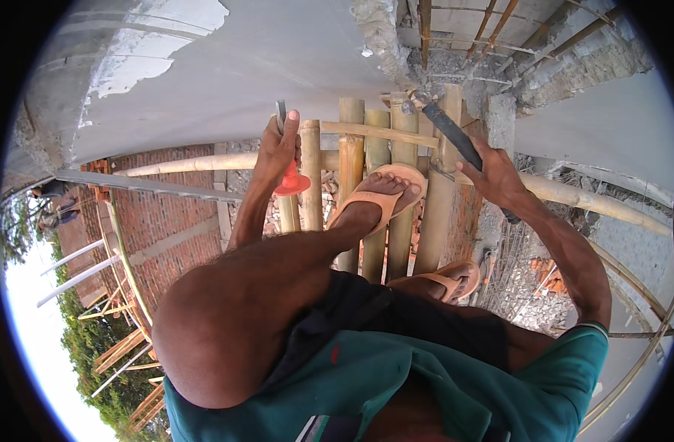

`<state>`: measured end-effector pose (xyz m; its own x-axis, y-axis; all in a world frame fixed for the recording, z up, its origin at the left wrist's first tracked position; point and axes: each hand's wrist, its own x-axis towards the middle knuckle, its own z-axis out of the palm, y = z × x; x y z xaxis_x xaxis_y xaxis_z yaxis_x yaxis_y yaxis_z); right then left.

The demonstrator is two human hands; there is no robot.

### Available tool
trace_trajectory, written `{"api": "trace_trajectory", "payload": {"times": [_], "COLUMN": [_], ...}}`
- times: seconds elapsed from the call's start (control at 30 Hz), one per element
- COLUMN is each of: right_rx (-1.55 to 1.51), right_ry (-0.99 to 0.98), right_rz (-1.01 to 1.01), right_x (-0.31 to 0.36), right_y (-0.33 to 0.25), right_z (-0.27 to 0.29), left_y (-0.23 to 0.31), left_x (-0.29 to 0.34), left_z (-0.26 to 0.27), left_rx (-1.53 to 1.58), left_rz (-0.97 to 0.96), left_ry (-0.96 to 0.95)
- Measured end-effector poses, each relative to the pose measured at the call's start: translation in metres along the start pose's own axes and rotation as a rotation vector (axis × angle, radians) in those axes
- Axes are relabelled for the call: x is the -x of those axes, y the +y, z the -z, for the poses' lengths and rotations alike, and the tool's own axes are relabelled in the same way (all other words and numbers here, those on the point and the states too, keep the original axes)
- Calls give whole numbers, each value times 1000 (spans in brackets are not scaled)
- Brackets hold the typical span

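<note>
Left fingers [293,122] grip red-guarded chisel [292,183]; right fingers [484,151], hammer [450,127]. Loosened grip could drop either between bamboo poles [351,158].

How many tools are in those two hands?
2: a red-guarded chisel in the left hand, and a dark-handled hammer in the right hand.

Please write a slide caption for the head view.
Left hand holds a red-handled chisel, right hand a black-handled hammer; one sandalled foot on bamboo poles.

Both hands [279,147] [499,177] clenched, forearms [250,212] [562,236] well apart
</note>
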<state>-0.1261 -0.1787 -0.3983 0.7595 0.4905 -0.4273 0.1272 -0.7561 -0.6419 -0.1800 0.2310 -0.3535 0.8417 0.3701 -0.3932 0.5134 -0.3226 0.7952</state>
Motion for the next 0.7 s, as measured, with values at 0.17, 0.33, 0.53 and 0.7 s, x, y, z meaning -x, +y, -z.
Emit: {"api": "trace_trajectory", "payload": {"times": [0.17, 0.33, 0.53, 0.7], "right_rx": [275, 500, 740, 498], "right_ry": [-39, -103, -102, 123], "right_rz": [195, 438, 632, 763], "right_x": [-14, -43, -67, -55], "right_y": [4, -7, -21, 4], "right_z": [-21, -35, -50, -29], "left_y": [-24, -25, 14, 40], "left_x": [-1, -2, -3, -5], "left_z": [-2, -8, -22, -66], "left_rx": [127, 90, -58, -199], "left_rz": [173, 129, -39, -333], "left_ry": [5, -6, -126, -231]}}
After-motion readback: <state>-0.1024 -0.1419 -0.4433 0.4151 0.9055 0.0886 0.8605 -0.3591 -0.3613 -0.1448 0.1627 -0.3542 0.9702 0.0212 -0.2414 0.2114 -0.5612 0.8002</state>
